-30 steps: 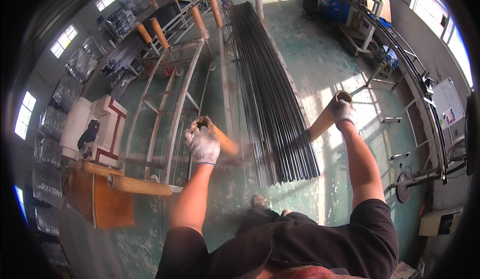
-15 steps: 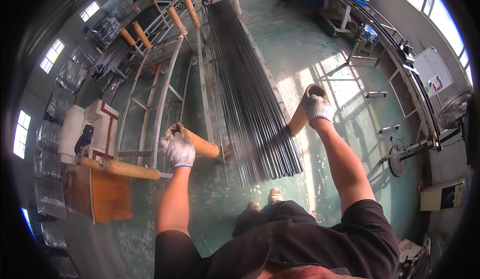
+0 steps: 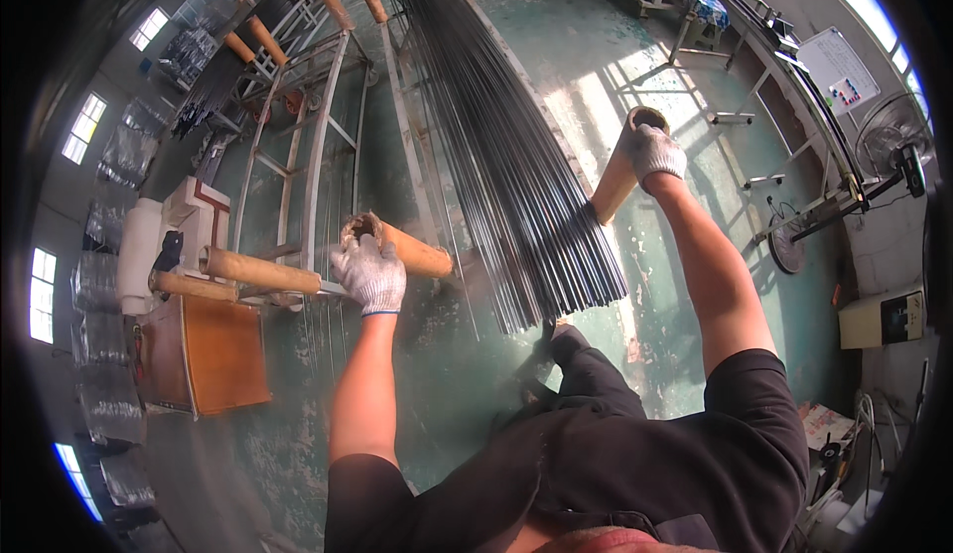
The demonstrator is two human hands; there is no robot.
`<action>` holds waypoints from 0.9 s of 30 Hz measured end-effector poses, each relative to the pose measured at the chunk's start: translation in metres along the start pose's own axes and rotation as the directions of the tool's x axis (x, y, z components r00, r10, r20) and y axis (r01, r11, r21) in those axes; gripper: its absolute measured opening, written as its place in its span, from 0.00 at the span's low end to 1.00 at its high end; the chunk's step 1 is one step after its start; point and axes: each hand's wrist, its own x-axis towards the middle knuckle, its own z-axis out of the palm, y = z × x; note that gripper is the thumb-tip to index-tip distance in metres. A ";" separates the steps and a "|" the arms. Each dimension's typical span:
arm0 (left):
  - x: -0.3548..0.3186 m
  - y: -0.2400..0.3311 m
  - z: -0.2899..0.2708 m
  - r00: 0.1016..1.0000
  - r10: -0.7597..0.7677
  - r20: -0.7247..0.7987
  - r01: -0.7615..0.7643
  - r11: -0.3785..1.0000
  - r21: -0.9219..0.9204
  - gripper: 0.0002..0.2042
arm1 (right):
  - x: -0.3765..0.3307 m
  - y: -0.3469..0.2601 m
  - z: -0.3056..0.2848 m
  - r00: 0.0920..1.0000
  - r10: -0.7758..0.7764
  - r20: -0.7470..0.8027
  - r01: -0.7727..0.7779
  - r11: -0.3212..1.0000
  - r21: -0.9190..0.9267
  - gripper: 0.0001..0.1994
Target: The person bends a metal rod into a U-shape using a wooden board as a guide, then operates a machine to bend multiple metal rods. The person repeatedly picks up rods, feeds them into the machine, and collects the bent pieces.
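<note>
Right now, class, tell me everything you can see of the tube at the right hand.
The tube is a tan-brown hollow cylinder that looks like thick cardboard. Its upper end is open, with a round, dark mouth. In the picture it slants, mouth up and to the right, beside the right edge of the bundle of dark rods. The gloved right hand grips it at the rim. Whether its lower end touches the rods, and what supports it, cannot be told.
</note>
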 end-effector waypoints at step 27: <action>-0.163 -0.002 -0.093 0.994 0.108 0.016 -0.109 0.976 0.190 0.15 | -0.188 0.041 -0.081 1.000 0.004 0.011 -0.005 0.996 0.086 0.11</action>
